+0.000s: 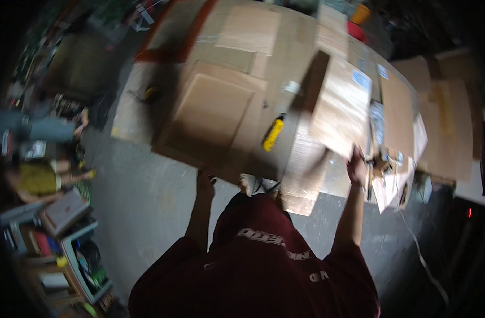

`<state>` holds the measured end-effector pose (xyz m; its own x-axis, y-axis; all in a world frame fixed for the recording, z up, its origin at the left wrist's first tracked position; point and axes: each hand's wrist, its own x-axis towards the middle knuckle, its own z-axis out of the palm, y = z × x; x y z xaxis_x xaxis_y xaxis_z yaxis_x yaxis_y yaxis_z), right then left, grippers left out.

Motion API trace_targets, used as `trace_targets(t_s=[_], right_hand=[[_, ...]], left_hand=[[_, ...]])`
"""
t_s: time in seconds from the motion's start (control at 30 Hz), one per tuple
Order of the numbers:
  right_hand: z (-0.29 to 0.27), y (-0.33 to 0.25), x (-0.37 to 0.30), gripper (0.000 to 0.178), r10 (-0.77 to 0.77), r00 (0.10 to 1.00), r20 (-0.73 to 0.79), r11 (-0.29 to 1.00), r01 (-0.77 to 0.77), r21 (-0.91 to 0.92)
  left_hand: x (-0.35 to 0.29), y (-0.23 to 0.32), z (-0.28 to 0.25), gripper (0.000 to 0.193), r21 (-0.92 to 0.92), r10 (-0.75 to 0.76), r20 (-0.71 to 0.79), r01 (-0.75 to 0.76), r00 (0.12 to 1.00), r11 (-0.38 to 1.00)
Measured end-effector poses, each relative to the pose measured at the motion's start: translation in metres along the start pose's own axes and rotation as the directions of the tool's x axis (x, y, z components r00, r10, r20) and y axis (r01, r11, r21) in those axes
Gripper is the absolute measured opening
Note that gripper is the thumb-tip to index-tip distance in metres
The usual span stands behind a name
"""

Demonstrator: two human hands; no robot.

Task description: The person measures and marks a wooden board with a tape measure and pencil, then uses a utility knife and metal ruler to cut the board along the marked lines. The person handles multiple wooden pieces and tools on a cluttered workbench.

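My left hand [206, 184] is closed at the near edge of a square wooden panel [210, 114] with a raised frame round its middle; its fingers are partly hidden by the edge. My right hand [357, 167] grips the lower corner of a thin, pale wooden sheet [340, 106] bearing a blue label. That sheet is tilted above the worktable, blurred at its left side. Between the two boards lies a yellow tool with a black end [273, 133]. Under the raised sheet a long, light board [300, 183] reaches past the table's near edge.
More thin boards lie on the worktable [127, 117], including a pale one [250, 26] at the back. A white cord [420, 254] trails across the floor at right. Large brown panels [449, 122] stand at far right. Crammed shelves [75, 254] and a person [38, 177] are at left.
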<state>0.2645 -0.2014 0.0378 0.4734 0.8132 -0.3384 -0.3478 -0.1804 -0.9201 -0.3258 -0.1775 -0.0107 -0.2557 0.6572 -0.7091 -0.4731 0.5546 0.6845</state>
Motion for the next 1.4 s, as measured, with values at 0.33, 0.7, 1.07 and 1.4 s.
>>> trace_targets(t_s=[0.33,0.7,1.07,1.4], right_hand=[[0.088,-0.071,0.171,0.018,-0.016,0.990,-0.137,0.979,0.043,0.197],[-0.099,-0.132,0.199,0.020,-0.161,0.919,-0.359,0.975,0.205,0.087],[-0.384,-0.125,0.157,0.027,-0.060,0.701,-0.710,0.948,0.262,0.179],[-0.522,-0.062,0.086,0.031,-0.514,0.232,-0.826,0.821,-0.146,-0.552]], left_hand=[[0.041,-0.013,-0.020,0.056,-0.347,0.155,0.272,-0.053,0.950,0.936],[0.024,-0.001,-0.047,0.053,0.346,0.108,-0.271,-0.008,0.957,0.938],[-0.100,-0.079,0.203,0.032,0.690,0.510,0.413,-0.625,0.755,0.366],[-0.129,-0.152,0.316,0.031,0.636,0.295,0.697,-0.753,0.654,0.167]])
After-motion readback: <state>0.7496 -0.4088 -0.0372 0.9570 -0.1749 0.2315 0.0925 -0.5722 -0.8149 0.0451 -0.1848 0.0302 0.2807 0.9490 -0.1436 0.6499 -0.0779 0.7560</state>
